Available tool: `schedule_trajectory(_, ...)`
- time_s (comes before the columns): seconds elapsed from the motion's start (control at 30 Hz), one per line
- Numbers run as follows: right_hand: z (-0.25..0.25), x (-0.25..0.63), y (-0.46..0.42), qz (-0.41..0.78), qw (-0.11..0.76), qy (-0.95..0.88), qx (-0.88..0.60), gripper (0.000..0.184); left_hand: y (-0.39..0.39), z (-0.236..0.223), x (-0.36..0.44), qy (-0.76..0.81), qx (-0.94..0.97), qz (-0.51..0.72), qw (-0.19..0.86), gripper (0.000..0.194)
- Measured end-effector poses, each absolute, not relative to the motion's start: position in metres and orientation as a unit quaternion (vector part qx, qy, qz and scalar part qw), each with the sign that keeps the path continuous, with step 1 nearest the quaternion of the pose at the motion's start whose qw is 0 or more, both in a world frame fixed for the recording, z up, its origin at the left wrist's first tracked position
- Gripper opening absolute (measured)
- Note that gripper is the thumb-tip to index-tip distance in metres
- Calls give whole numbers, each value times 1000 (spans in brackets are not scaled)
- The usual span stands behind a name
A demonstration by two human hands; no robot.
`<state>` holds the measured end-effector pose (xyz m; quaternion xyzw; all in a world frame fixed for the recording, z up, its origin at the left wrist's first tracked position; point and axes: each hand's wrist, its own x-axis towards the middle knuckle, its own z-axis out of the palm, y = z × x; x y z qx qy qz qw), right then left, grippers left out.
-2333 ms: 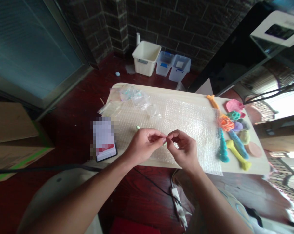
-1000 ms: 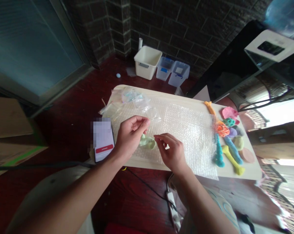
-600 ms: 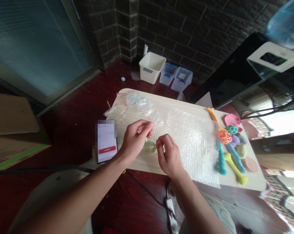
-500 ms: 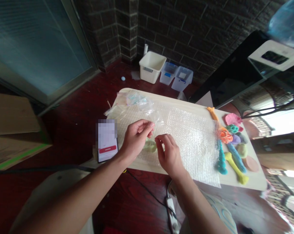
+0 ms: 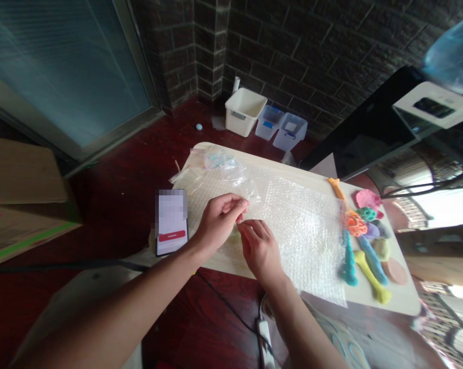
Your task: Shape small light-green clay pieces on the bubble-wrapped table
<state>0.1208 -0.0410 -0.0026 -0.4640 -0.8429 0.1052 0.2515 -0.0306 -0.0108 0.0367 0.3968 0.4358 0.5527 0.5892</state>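
My left hand is closed in a pinch above the bubble wrap, thumb pressed to the fingers. Close beside it, with fingertips almost meeting the left ones, my right hand is pinched too. Whatever sits between the fingers is too small or too clear to make out. Just below the hands lies a pale green piece, mostly hidden by them. Beyond the left hand, crumpled clear plastic bags lie on the table's far left part.
Colourful pieces cover the table's right end, among them a yellow bone shape, an orange stringy lump and a pink piece. A phone stands at the left edge. Bins stand on the floor behind.
My right hand has moved left and closed its fingers, coming up to the left hand. The pale green piece is now more covered. The whole view has shifted slightly.
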Motion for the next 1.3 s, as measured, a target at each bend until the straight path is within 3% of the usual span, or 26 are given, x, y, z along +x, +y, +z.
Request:
schedule_trajectory(0.5, 6, 118, -49, 29, 141, -886, -441, 44, -9, 35, -31, 447, 364, 569, 586, 18)
schedule_trajectory(0.73, -5, 130, -52, 120, 248, -857, -437, 57, -7, 32, -32, 397, 256, 593, 652, 37)
schedule_trajectory(0.97, 0, 131, -51, 142, 243, -851, -442, 41, -8, 38, -33, 334, 228, 581, 706, 24)
schedule_trajectory(1.13, 12, 145, -47, 155, 327, -801, -477, 44, -13, 39, -32, 284, 275, 543, 740, 19)
schedule_trajectory(1.3, 21, 167, -50, 218, 420, -707, -526, 26, -23, 32, -18, 260, 278, 494, 781, 24)
